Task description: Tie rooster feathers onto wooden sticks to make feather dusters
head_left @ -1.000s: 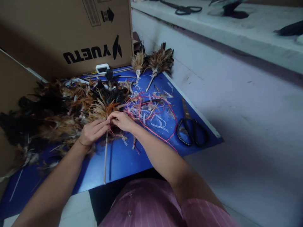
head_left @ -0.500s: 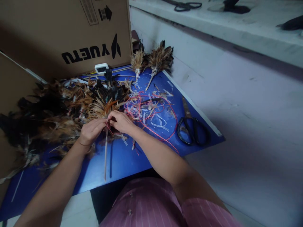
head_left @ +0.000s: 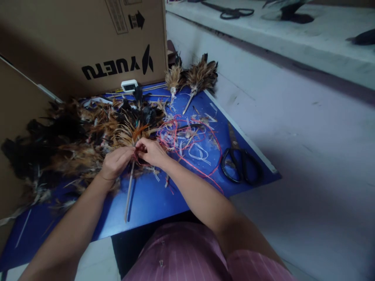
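A feather duster [head_left: 126, 133] with tan, orange and dark feathers stands in front of me, its thin wooden stick [head_left: 129, 195] slanting down toward the table's near edge. My left hand [head_left: 117, 160] is closed at the base of the feathers, fingers pinched together. Against it, my right hand [head_left: 152, 152] pinches at the same spot, where reddish string shows around the stick. The fingertips hide just how the string is held. To the right lies a loose tangle of red string [head_left: 219, 150] with clear plastic strips [head_left: 199, 153].
Loose feathers [head_left: 73, 156] heap over the left of the blue table [head_left: 152, 210]. Black-handled scissors [head_left: 242, 166] lie at right. Two feather dusters [head_left: 202, 76] [head_left: 175, 80] lean at the back, near a white device [head_left: 129, 85] and a cardboard box [head_left: 88, 43]. A ledge [head_left: 275, 35] holds more tools.
The lower end of the stick has swung slightly left. Both hands keep their pinch at the feather base. The whole view has shifted a little.
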Action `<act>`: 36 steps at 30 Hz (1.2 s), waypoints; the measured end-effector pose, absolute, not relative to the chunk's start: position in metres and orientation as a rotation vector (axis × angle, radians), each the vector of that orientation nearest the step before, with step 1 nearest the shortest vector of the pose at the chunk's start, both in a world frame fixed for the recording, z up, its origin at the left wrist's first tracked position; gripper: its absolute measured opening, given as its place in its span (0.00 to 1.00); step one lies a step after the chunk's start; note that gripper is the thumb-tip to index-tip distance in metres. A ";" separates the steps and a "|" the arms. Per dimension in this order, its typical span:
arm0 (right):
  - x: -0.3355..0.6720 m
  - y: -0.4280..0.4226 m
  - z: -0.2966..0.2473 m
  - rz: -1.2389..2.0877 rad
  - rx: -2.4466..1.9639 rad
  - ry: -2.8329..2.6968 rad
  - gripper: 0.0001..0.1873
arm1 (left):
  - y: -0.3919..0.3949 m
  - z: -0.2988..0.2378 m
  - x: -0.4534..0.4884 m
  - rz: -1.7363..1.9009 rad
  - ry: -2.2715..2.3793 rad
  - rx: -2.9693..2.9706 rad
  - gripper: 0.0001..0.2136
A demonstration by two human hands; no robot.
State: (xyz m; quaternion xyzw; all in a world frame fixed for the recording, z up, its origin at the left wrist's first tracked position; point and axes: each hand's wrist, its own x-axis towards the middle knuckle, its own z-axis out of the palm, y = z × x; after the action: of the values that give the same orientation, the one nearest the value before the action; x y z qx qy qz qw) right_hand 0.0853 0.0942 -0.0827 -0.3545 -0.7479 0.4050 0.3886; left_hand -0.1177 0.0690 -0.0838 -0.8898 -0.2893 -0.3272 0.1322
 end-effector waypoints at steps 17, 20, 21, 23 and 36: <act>0.083 0.095 -0.084 1.099 -0.883 -1.820 0.07 | 0.071 -0.094 -0.118 -0.946 -0.931 -2.508 0.07; 0.082 0.093 -0.085 1.035 -0.880 -1.809 0.04 | 0.070 -0.094 -0.117 -0.962 -0.913 -2.539 0.06; 0.081 0.093 -0.085 1.008 -0.885 -1.812 0.04 | 0.070 -0.093 -0.116 -0.979 -0.890 -2.543 0.07; 0.080 0.090 -0.085 0.942 -0.899 -1.819 0.03 | 0.069 -0.091 -0.114 -1.026 -0.819 -2.528 0.09; 0.081 0.094 -0.086 1.139 -0.886 -1.746 0.07 | 0.068 -0.085 -0.107 -1.034 -0.705 -2.501 0.15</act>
State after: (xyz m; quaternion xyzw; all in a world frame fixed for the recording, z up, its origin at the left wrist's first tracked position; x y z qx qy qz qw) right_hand 0.0808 0.0942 -0.0864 -0.3543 -0.6979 0.4553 0.4244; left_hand -0.1075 0.0676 -0.0852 -0.8810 -0.2483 -0.3643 0.1716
